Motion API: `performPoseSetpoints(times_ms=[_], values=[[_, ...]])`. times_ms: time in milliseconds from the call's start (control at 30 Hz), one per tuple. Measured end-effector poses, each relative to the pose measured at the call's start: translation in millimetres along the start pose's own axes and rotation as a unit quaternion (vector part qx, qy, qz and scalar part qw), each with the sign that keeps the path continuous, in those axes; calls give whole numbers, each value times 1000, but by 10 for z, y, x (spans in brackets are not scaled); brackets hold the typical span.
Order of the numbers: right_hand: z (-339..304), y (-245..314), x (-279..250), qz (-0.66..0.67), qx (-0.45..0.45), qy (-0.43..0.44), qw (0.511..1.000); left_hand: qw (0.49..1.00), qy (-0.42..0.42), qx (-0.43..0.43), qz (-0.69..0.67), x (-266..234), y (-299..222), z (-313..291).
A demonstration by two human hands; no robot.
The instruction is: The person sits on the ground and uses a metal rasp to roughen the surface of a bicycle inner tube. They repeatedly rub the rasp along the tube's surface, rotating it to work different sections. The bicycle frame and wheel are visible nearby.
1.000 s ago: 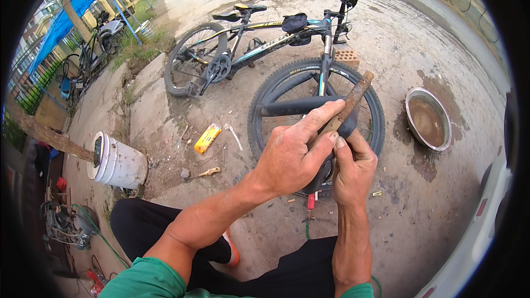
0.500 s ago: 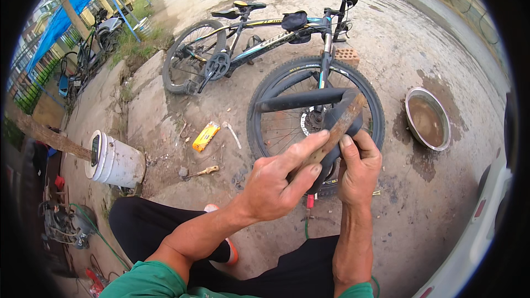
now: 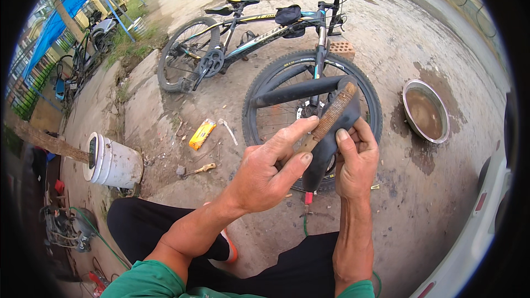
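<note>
Left hand (image 3: 265, 174): forearm rising from lower left, forefinger stretched along a rusty rasp (image 3: 331, 117), thumb pinching it from below. Rasp lies tilted, upper end to the right, against the black inner tube (image 3: 323, 149). Right hand (image 3: 356, 160): forearm near vertical, fingers wrapped round the folded tube, thumb on top. Tube held in the air in front of the bicycle (image 3: 259, 38) front wheel. Metal bowl (image 3: 425, 111) of muddy water on the ground, right.
</note>
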State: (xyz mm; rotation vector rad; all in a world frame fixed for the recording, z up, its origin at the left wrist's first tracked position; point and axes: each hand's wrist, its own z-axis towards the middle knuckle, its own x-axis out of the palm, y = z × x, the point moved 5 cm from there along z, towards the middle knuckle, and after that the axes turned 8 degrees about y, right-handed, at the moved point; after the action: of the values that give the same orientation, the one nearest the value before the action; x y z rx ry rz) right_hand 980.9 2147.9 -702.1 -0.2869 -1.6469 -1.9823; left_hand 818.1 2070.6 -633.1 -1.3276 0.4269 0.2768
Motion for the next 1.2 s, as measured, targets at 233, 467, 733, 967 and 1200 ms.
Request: performPoseSetpoints(times_ms=[233, 467, 733, 967, 1200], values=[[-22, -57, -4, -6, -40, -14, 999, 998, -1, 55, -6, 246, 70, -23], [-71, -50, -26, -37, -37, -10, 999, 997, -24, 71, -2, 192, -141, 438], [-76, -59, -20, -54, -31, 5, 998, 998, -31, 61, 12, 287, -15, 239], [-42, 9, -59, -19, -36, -22, 999, 996, -22, 85, -7, 242, 14, -8], [-85, -59, -22, -93, -21, 5, 995, 994, -47, 95, 10, 242, 40, 414]])
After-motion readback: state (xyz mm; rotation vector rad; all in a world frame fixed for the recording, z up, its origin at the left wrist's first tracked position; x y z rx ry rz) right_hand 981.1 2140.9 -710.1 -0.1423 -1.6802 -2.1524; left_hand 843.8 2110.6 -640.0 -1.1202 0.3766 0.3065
